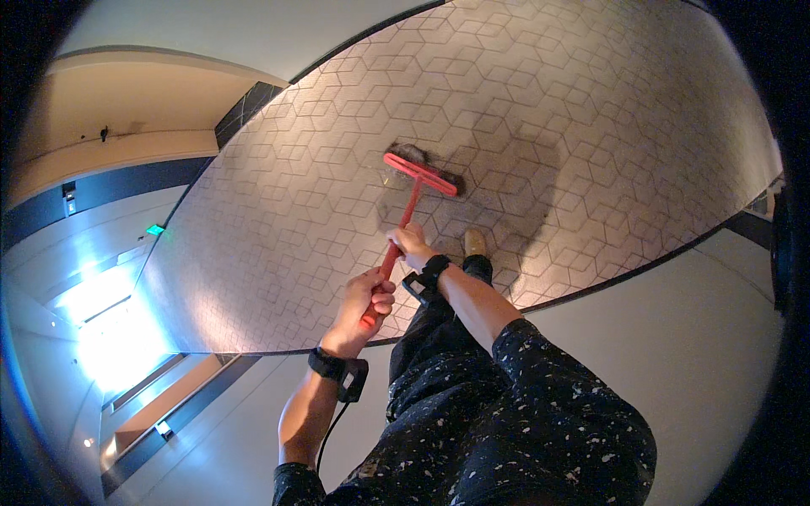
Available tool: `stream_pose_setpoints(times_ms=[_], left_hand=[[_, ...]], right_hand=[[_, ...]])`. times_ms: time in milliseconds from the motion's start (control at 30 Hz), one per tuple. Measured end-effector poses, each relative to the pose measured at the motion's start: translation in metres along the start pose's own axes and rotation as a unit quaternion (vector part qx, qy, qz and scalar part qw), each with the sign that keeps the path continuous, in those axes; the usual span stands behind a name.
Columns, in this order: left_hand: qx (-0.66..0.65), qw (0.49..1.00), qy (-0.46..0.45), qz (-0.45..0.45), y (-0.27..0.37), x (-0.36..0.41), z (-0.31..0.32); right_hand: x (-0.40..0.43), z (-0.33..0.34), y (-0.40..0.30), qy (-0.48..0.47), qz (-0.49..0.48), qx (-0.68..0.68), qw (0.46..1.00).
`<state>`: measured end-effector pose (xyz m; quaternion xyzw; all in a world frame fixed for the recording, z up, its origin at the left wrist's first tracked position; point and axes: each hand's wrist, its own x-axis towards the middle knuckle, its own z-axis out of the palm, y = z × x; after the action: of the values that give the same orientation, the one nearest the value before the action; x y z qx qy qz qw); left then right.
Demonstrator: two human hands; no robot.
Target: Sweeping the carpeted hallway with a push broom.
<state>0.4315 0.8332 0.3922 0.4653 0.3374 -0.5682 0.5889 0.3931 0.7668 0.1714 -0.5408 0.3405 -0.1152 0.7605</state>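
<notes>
My left hand [362, 302] is closed around the butt end of the red handle [410, 205] of a broom. Further down the same handle, my right hand [412, 245] grips it too. The broom's red crossbar head [420, 174] is down at the carpet, set at a slant across the handle. Dark bristles or fluff [408, 153] show along its far side; which of the two cannot be made out. Patterned carpet [342, 190] with brown lines in cube shapes lies under and around the head.
A tan shoe [474, 243] of mine stands just right of the handle. Pale walls [664, 335] with dark skirting border the carpet on both sides. A wood-coloured door [145, 95] is at left. Bright light [120, 335] and a green lit sign [155, 229] mark the corridor's far end.
</notes>
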Motion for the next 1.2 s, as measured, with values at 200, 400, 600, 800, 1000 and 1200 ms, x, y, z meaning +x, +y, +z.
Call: stream_pose_setpoints(times_ms=[200, 400, 600, 800, 1000, 1200], left_hand=[[0.043, 0.999, 0.004, 0.008, 0.006, -0.029, 0.004], [0.035, 0.996, -0.041, -0.068, 0.005, 0.000, 0.018], [0.048, 0.994, -0.009, -0.099, -0.025, 0.031, 0.000], [0.042, 0.996, 0.033, -0.066, -0.021, 0.015, -0.001], [0.030, 0.999, 0.030, -0.005, -0.001, -0.003, 0.021], [0.035, 0.999, -0.030, -0.011, 0.017, -0.014, 0.047]], right_hand=[[0.002, 0.013, 0.015, 0.062, 0.020, 0.016, 0.998], [-0.008, -0.033, -0.003, 0.185, 0.181, 0.054, 0.964], [-0.032, -0.054, -0.005, 0.229, 0.347, 0.143, 0.898], [-0.025, -0.018, 0.073, 0.119, 0.293, 0.051, 0.947], [-0.006, 0.017, 0.030, 0.038, -0.026, 0.011, 0.999], [0.017, -0.008, -0.060, 0.130, 0.263, 0.205, 0.934]])
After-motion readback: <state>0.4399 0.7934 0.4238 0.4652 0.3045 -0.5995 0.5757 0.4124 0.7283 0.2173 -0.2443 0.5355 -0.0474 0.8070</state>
